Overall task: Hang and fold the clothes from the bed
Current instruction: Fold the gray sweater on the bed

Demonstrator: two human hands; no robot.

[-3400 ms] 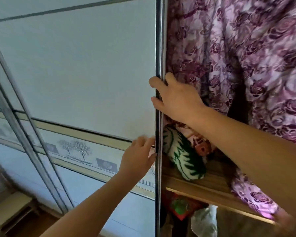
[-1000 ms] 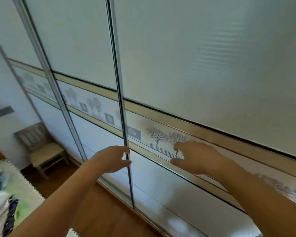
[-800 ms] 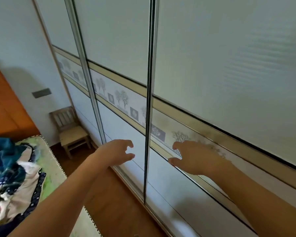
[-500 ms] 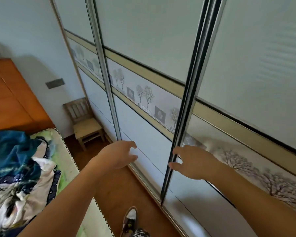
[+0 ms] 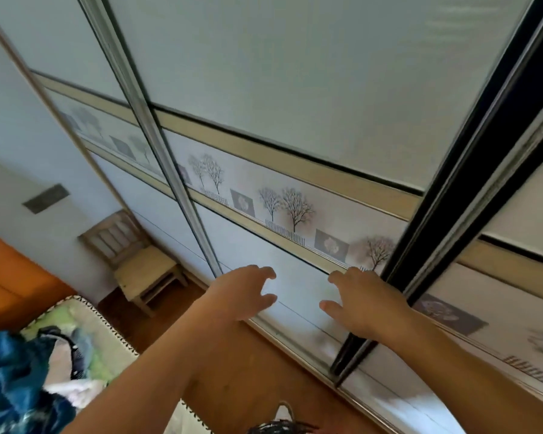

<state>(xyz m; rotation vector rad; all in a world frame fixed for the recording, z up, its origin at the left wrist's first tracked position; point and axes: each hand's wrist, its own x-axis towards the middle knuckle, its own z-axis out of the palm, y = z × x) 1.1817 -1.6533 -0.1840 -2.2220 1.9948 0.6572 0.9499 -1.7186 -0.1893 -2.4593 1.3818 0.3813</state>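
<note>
A heap of clothes, blue, white and dark-patterned, lies on the bed at the lower left. The wardrobe's white sliding doors with a band of tree pictures fill the view and stand closed. My left hand hovers in front of the middle door with its fingers loosely spread and holds nothing. My right hand is level with it, just left of the dark door frame edge, fingers relaxed and empty. Whether either hand touches the door is not clear.
A small wooden chair stands against the wall left of the wardrobe. An orange-brown headboard rises behind the bed. Wooden floor runs between bed and wardrobe. A shoe shows at the bottom edge.
The wardrobe was open on hanging floral fabric and is now closed. My head has turned left and down, bringing bed and clothes into view. Both hands have come off the door edge.
</note>
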